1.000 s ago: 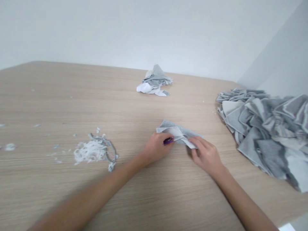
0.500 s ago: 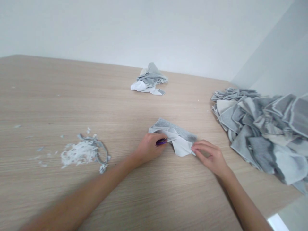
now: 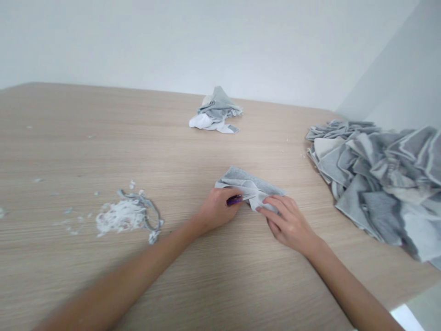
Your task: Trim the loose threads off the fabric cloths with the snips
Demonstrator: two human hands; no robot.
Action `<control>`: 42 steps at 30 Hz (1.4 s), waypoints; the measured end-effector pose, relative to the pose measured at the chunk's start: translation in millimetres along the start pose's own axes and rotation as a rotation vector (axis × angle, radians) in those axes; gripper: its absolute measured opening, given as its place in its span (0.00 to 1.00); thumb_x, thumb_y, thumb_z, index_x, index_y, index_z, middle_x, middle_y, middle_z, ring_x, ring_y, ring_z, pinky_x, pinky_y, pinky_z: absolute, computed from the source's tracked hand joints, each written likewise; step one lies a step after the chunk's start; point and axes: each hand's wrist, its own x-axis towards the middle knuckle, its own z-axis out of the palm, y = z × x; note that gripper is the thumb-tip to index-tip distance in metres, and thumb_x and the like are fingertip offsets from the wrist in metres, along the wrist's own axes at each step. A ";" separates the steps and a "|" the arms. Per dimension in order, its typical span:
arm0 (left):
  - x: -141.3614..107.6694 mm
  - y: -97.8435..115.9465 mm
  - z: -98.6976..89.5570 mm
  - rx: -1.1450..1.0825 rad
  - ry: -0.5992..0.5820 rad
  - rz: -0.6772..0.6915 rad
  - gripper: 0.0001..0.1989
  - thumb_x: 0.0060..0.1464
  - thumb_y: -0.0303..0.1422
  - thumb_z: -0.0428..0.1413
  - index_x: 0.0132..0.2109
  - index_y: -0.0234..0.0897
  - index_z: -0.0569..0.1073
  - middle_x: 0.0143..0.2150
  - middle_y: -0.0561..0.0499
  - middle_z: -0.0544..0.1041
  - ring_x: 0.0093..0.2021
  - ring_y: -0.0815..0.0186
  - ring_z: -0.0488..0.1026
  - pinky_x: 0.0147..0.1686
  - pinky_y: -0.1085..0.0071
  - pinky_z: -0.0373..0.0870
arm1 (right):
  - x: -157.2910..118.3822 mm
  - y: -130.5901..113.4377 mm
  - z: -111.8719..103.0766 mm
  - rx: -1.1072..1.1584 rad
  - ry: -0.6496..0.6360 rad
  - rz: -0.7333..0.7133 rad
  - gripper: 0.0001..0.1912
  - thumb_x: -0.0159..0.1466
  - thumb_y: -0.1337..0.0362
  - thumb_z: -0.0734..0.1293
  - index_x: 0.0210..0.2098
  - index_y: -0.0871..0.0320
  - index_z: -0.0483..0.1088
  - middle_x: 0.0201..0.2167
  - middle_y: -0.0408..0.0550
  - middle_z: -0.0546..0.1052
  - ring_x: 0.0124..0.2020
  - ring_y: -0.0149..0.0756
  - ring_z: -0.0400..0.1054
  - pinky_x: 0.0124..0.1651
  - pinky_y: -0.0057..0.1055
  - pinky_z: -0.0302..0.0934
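My left hand (image 3: 220,209) is closed around purple-handled snips (image 3: 234,200). Their thin, pale tip points right, over a small grey and white piece of fabric (image 3: 250,181); the palm hides most of the handle. That fabric lies on the wooden table, its grey side showing along the back and a white layer folded toward me. From the right, my right hand (image 3: 285,220) pinches the white layer close to the tip, its fingers bent over the cloth and covering the near right part.
Left of my hands lies a heap of white thread scraps (image 3: 120,216) with a grey fabric strip (image 3: 153,209) around its right side. A small fabric pile (image 3: 218,110) sits near the wall. Many grey pieces form a large heap (image 3: 379,184) on the right of the table (image 3: 165,151).
My right hand has slid left along the fabric, from its right corner to nearer the snips, and its fingers now cover more cloth. The left hand keeps its hold. The view has shifted slightly.
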 end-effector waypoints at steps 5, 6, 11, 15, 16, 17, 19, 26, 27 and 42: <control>-0.3 -1.1 0.2 -0.007 0.014 0.009 0.10 0.53 0.23 0.56 0.39 0.37 0.80 0.33 0.51 0.82 0.31 0.67 0.76 0.33 0.73 0.67 | 3.6 2.2 1.3 -0.108 -0.051 -0.004 0.30 0.62 0.79 0.62 0.62 0.55 0.66 0.59 0.56 0.71 0.62 0.51 0.62 0.59 0.51 0.60; -0.2 -1.1 0.2 -0.009 0.017 0.011 0.09 0.54 0.23 0.57 0.39 0.37 0.80 0.33 0.51 0.82 0.31 0.67 0.76 0.33 0.73 0.67 | 4.0 3.0 2.6 -0.137 -0.037 0.000 0.29 0.62 0.79 0.62 0.61 0.55 0.67 0.59 0.57 0.71 0.61 0.52 0.63 0.58 0.51 0.60; 1.1 0.5 0.1 -0.022 0.018 0.017 0.09 0.53 0.22 0.56 0.37 0.36 0.79 0.33 0.50 0.82 0.32 0.67 0.76 0.34 0.73 0.67 | 5.3 4.6 9.3 -0.162 0.099 -0.053 0.19 0.63 0.76 0.64 0.53 0.59 0.71 0.48 0.57 0.77 0.50 0.47 0.70 0.50 0.45 0.65; 1.4 1.4 -0.2 -0.023 0.007 0.016 0.09 0.54 0.21 0.55 0.36 0.35 0.79 0.31 0.51 0.80 0.31 0.67 0.74 0.33 0.73 0.66 | 7.0 2.9 8.5 -0.099 0.175 -0.066 0.15 0.63 0.74 0.67 0.50 0.60 0.71 0.43 0.57 0.79 0.46 0.46 0.73 0.47 0.43 0.67; 1.4 1.4 -0.2 -0.023 0.004 0.016 0.09 0.54 0.22 0.55 0.36 0.35 0.79 0.30 0.51 0.80 0.31 0.67 0.74 0.32 0.73 0.66 | 7.3 2.6 8.1 -0.086 0.185 -0.056 0.16 0.63 0.74 0.67 0.50 0.60 0.71 0.43 0.56 0.79 0.45 0.46 0.73 0.46 0.43 0.67; 1.3 1.4 -0.3 -0.024 0.001 0.016 0.08 0.54 0.22 0.55 0.35 0.35 0.78 0.30 0.52 0.79 0.30 0.68 0.73 0.32 0.73 0.65 | 7.5 2.4 8.0 -0.070 0.194 -0.045 0.16 0.63 0.74 0.67 0.50 0.60 0.71 0.43 0.56 0.79 0.44 0.46 0.73 0.46 0.43 0.67; 1.2 1.3 -0.5 -0.024 -0.003 0.015 0.07 0.55 0.22 0.55 0.35 0.35 0.78 0.31 0.52 0.79 0.31 0.68 0.73 0.32 0.73 0.65 | 7.6 2.2 8.4 -0.025 0.216 -0.030 0.18 0.62 0.74 0.68 0.52 0.60 0.70 0.41 0.56 0.80 0.42 0.46 0.74 0.45 0.43 0.67; 0.9 -1.0 0.5 -0.022 0.010 0.012 0.07 0.54 0.23 0.56 0.36 0.36 0.78 0.30 0.52 0.79 0.29 0.68 0.72 0.31 0.73 0.63 | 5.5 4.6 15.3 0.072 0.285 0.088 0.32 0.62 0.76 0.67 0.64 0.59 0.61 0.38 0.53 0.81 0.34 0.41 0.75 0.41 0.41 0.69; 1.0 -1.6 0.9 -0.022 0.013 0.014 0.07 0.54 0.23 0.56 0.36 0.36 0.78 0.30 0.52 0.79 0.29 0.68 0.72 0.30 0.73 0.63 | 4.9 5.3 16.1 0.090 0.285 0.103 0.32 0.63 0.76 0.67 0.66 0.58 0.60 0.40 0.54 0.81 0.35 0.41 0.75 0.41 0.40 0.69; 1.2 -0.1 -0.2 -0.028 0.016 0.016 0.06 0.54 0.24 0.57 0.36 0.36 0.78 0.29 0.53 0.78 0.27 0.70 0.71 0.29 0.74 0.62 | 7.2 6.9 19.0 0.313 0.311 0.316 0.18 0.60 0.62 0.75 0.49 0.53 0.74 0.35 0.49 0.80 0.38 0.42 0.75 0.44 0.41 0.71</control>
